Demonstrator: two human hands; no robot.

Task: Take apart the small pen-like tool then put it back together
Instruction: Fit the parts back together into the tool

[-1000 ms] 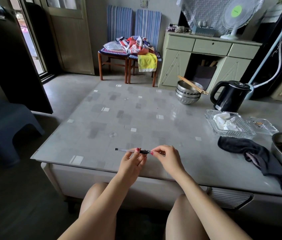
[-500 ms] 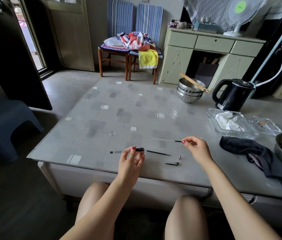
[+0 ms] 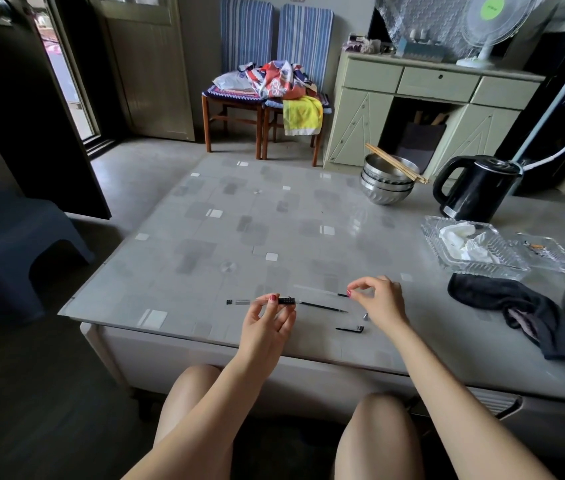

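- Bare knees sit at the near bottom of the head view, forearms reaching forward over a pale, glossy patterned surface (image 3: 205,244).
- Nearest the edge lies a small black bent clip (image 3: 350,329), and just beyond it a tiny metal tip piece (image 3: 365,316). Both are loose and close to the right wrist; a sweep of the arm could knock them to the floor.
- Left hand (image 3: 267,323) pinches the clear pen barrel (image 3: 257,301) at its black ribbed grip, thumb and fingertips closed on it. The barrel is held level, its black end cap pointing left.
- A thin black refill (image 3: 322,306) sticks out of the barrel's right end, seemingly free to slide; tilting the barrel could let it drop out and roll.
- Right hand (image 3: 378,299) hovers a little farther off, thumb and forefinger pinched together over a clear tube-like piece (image 3: 315,290) lying on the surface. Whether it actually grips that piece, I cannot tell.
- That clear piece is nearly invisible against the shiny top, so it is easy to misplace.
- Farther right, a dark cloth (image 3: 503,303) could swallow a rolling part.
- At the back stand stacked steel bowls (image 3: 386,188) and a black kettle (image 3: 478,188), well apart from the work.
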